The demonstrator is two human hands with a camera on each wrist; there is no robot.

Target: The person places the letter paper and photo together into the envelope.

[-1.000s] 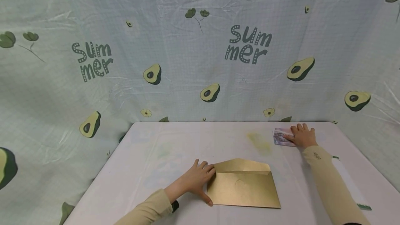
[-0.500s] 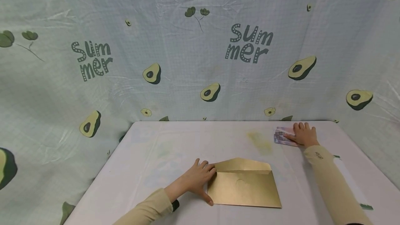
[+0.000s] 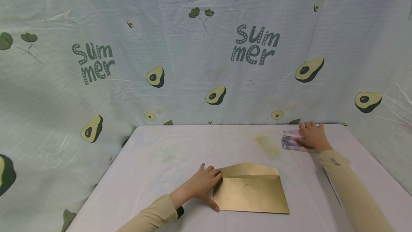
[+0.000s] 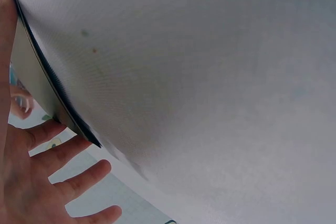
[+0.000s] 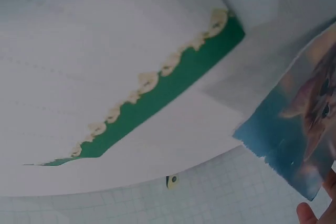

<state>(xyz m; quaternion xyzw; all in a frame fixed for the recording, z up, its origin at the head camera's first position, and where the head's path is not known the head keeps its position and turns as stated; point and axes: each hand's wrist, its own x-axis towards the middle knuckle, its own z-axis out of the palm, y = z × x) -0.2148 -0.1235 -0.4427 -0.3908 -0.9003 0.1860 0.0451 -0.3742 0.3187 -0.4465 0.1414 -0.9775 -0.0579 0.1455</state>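
Note:
A gold envelope [image 3: 251, 194] lies on the table with its pointed flap folded up at the far side. My left hand [image 3: 202, 185] grips its left end, thumb at the near corner and fingers at the far corner; the left wrist view shows the envelope's edge [image 4: 52, 85] between them. At the table's far right, my right hand [image 3: 312, 137] holds a pink and purple picture card [image 3: 288, 144], covering its right part. In the right wrist view the card bears a cat's face [image 5: 317, 103], and fingertips [image 5: 305, 214] sit at its edge, close to a raised corner.
A white sheet with a green, flower-trimmed border [image 5: 157, 95] lies on the right of the table, partly under the right sleeve [image 3: 351, 185]. The table [image 3: 180, 146] ends at a curtain [image 3: 180, 46] printed with avocados. A yellow stain [image 3: 267, 146] marks the cover.
My right hand has shifted slightly to the right, and more of the picture card shows. The right sleeve now hides most of the white sheet. The left hand and envelope stay put.

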